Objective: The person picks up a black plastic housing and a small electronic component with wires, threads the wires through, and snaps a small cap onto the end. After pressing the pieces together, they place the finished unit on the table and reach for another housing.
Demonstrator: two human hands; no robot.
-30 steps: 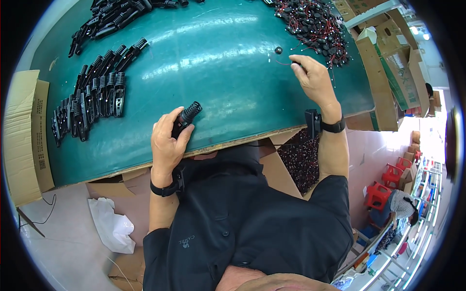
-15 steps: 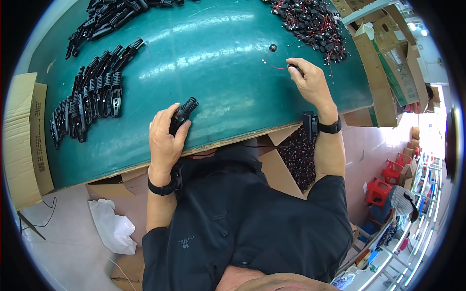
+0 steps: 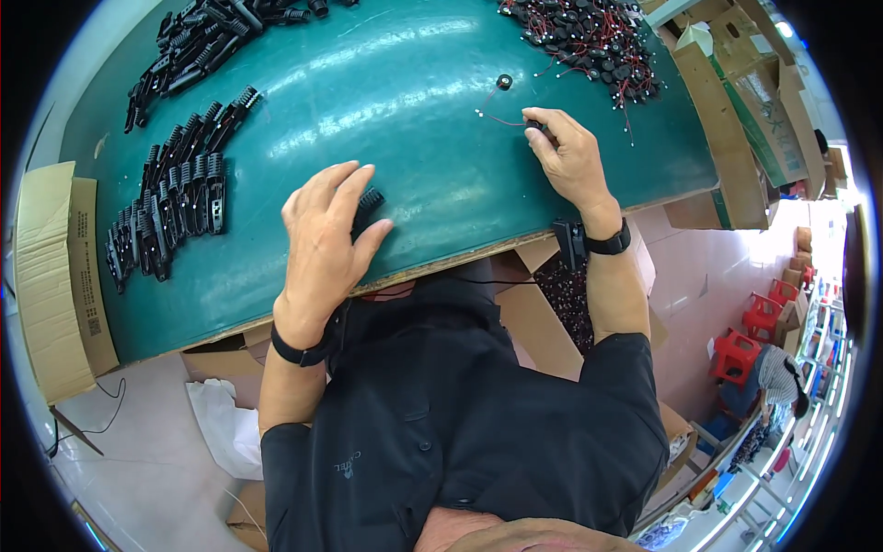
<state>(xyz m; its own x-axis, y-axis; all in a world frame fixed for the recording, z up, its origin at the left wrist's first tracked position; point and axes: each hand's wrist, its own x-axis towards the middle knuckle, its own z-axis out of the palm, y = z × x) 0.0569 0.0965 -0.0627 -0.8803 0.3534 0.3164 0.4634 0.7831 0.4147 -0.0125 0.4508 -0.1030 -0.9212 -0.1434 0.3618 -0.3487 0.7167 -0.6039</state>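
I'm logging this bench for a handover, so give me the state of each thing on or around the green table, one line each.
Left hand: fingers spread, resting over a black ribbed part.
Right hand: pinching a small black wired piece.
Lone black disc: lying loose on the table.
Black parts, left: laid in rows.
Wired discs pile: tangled heap.
Cardboard box, right: open.

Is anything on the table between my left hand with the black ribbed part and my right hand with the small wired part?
Nothing visible. The left hand covers the black ribbed part; the right hand pinches the small wired part. Between them is only bare green tabletop. A loose black disc lies farther up, out of that line.
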